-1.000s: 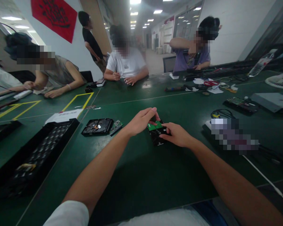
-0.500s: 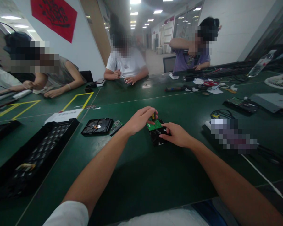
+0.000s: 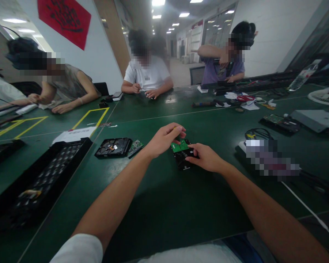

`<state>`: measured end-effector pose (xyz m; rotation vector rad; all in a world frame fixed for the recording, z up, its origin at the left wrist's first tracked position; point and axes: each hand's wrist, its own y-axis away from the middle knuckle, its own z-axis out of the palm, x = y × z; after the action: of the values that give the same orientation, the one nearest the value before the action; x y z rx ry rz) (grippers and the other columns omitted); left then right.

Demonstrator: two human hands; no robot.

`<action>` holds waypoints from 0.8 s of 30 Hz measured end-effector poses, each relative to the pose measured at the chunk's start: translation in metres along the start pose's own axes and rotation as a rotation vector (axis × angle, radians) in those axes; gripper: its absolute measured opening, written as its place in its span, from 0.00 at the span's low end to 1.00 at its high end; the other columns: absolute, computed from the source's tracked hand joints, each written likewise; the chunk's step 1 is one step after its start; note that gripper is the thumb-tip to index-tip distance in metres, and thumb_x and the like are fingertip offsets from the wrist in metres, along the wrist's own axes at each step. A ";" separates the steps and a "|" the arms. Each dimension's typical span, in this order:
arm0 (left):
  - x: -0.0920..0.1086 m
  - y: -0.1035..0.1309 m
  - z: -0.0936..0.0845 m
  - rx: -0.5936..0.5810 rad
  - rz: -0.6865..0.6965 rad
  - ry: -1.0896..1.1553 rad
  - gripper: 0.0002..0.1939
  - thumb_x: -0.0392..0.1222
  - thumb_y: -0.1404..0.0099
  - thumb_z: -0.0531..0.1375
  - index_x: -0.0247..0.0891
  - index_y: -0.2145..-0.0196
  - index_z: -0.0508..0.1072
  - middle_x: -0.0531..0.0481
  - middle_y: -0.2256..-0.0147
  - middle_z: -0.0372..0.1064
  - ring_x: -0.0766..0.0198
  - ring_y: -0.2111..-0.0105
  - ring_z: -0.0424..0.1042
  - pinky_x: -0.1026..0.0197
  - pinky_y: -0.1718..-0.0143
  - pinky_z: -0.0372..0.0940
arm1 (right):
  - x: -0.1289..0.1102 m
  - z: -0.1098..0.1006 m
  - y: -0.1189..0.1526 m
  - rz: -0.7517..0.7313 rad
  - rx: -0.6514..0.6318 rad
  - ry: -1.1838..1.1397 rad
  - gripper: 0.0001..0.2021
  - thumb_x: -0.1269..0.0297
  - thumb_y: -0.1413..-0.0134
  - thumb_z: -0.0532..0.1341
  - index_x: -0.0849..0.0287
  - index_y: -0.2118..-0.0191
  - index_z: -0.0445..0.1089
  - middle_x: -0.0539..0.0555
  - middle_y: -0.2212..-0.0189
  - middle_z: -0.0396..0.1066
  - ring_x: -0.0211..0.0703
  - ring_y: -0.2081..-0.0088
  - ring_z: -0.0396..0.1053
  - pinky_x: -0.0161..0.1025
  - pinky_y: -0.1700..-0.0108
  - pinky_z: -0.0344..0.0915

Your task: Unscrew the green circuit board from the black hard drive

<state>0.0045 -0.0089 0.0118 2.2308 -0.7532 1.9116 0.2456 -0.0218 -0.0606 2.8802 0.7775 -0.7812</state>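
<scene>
A black hard drive [image 3: 183,163] with a green circuit board [image 3: 180,146] on its upper face lies on the green table in front of me. My right hand [image 3: 205,157] grips its right side, thumb and fingers over the edge. Above the board's far end, my left hand [image 3: 168,137] is closed in a pinch around a small screwdriver [image 3: 178,138] with a yellow and dark handle. Most of that tool is hidden by the fingers, and its tip cannot be made out. Left of my hands rest another hard drive [image 3: 113,147] and a loose circuit board [image 3: 136,147].
A long black tray [image 3: 71,160] with small parts stands at left. At right are a pixelated object [image 3: 271,159] with cables, another drive [image 3: 281,123] and a grey box [image 3: 315,119]. Across the table [image 3: 164,212] sit several people; a bottle [image 3: 304,76] stands far right.
My left hand has turned slightly and risen a little, and its fingers now cover more of the screwdriver's handle. My right hand and the hard drive have stayed in place.
</scene>
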 end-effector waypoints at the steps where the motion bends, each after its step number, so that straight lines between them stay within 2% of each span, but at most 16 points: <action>1: -0.001 0.000 0.000 -0.001 0.000 0.022 0.19 0.56 0.25 0.57 0.37 0.55 0.75 0.43 0.58 0.76 0.58 0.55 0.76 0.59 0.58 0.74 | -0.001 -0.001 0.000 -0.005 -0.003 0.002 0.27 0.50 0.35 0.66 0.58 0.36 0.69 0.54 0.63 0.72 0.46 0.64 0.68 0.42 0.62 0.60; 9: -0.002 -0.001 0.000 0.011 -0.065 0.195 0.17 0.51 0.25 0.53 0.36 0.58 0.74 0.42 0.59 0.75 0.57 0.55 0.76 0.56 0.55 0.75 | -0.002 -0.001 -0.001 -0.011 -0.009 0.010 0.25 0.50 0.35 0.66 0.55 0.37 0.71 0.53 0.63 0.72 0.45 0.64 0.68 0.42 0.62 0.58; 13: -0.001 -0.001 -0.002 0.031 -0.056 0.099 0.17 0.52 0.24 0.54 0.36 0.56 0.75 0.43 0.59 0.75 0.58 0.57 0.76 0.59 0.61 0.74 | -0.002 0.000 0.000 -0.007 0.003 0.009 0.27 0.50 0.35 0.66 0.57 0.36 0.70 0.54 0.63 0.72 0.45 0.64 0.67 0.42 0.61 0.59; 17: -0.002 -0.001 -0.004 0.090 -0.020 -0.115 0.20 0.57 0.25 0.56 0.37 0.55 0.77 0.45 0.60 0.75 0.58 0.60 0.75 0.63 0.69 0.72 | -0.001 0.001 0.000 -0.027 0.002 0.007 0.25 0.51 0.35 0.66 0.57 0.38 0.71 0.53 0.64 0.71 0.45 0.64 0.67 0.41 0.62 0.58; 20: -0.005 -0.001 -0.003 0.138 0.027 -0.211 0.23 0.61 0.26 0.58 0.37 0.58 0.78 0.46 0.60 0.75 0.58 0.60 0.75 0.63 0.67 0.73 | 0.001 0.002 0.000 -0.040 0.010 0.007 0.24 0.51 0.35 0.66 0.58 0.40 0.71 0.52 0.65 0.71 0.45 0.65 0.67 0.40 0.62 0.57; 24: -0.005 -0.002 0.000 0.087 0.065 -0.088 0.21 0.59 0.26 0.59 0.37 0.54 0.77 0.44 0.57 0.76 0.57 0.56 0.76 0.60 0.63 0.75 | 0.001 0.001 -0.001 -0.031 0.019 0.015 0.25 0.50 0.35 0.66 0.58 0.39 0.71 0.53 0.65 0.71 0.45 0.65 0.67 0.40 0.63 0.57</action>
<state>0.0046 -0.0058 0.0069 2.3845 -0.7775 1.9221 0.2452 -0.0211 -0.0622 2.9008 0.8224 -0.7746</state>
